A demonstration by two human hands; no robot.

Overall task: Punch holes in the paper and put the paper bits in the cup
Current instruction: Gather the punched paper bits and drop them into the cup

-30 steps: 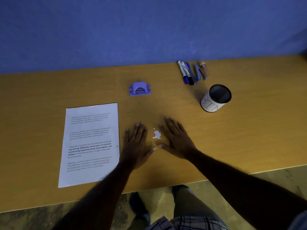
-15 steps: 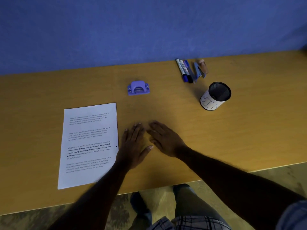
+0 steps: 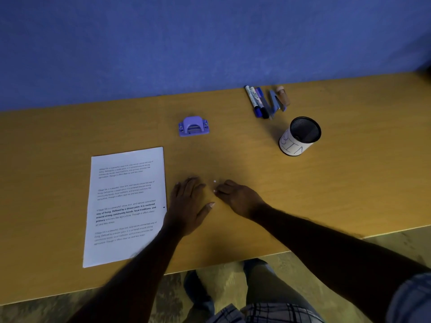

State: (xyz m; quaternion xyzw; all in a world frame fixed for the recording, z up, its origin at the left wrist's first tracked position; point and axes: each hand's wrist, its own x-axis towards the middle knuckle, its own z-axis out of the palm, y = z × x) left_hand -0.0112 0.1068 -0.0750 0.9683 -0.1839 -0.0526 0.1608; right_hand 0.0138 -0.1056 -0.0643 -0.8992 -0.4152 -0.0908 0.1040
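Blue wall (image 3: 210, 43) at the back, yellow-brown wooden surface (image 3: 349, 183) running along it. White printed sheet of paper (image 3: 126, 206) lay flat on the left part of the surface, with one small dark mark at its right edge. Purple plastic hole punch (image 3: 193, 126) sat beyond the sheet's far right corner, apart from it and from both hands. Black mesh cup with a white label (image 3: 300, 136) stood upright further right, well apart from the hands; inside too dark to read. Behind the cup, near the wall: a bunch of marker pens (image 3: 255, 101), a blue stapler (image 3: 276, 102) and a small brown cork-like item (image 3: 283, 95).

Left hand (image 3: 189, 203) lay flat on the surface just beside the paper's right edge, fingers straight, thumb out to the right, holding nothing. Right hand (image 3: 238, 197) was close beside it, not touching, fingers curled down with the tips at the surface. Small white paper bits (image 3: 214, 181): a couple showed right at those fingertips, between the two hands. Couldn't tell whether the right hand actually gripped any bits under its fingers.

Bottom of view: floor (image 3: 396, 243), dark shoes (image 3: 198, 292), plaid cloth (image 3: 268, 313)
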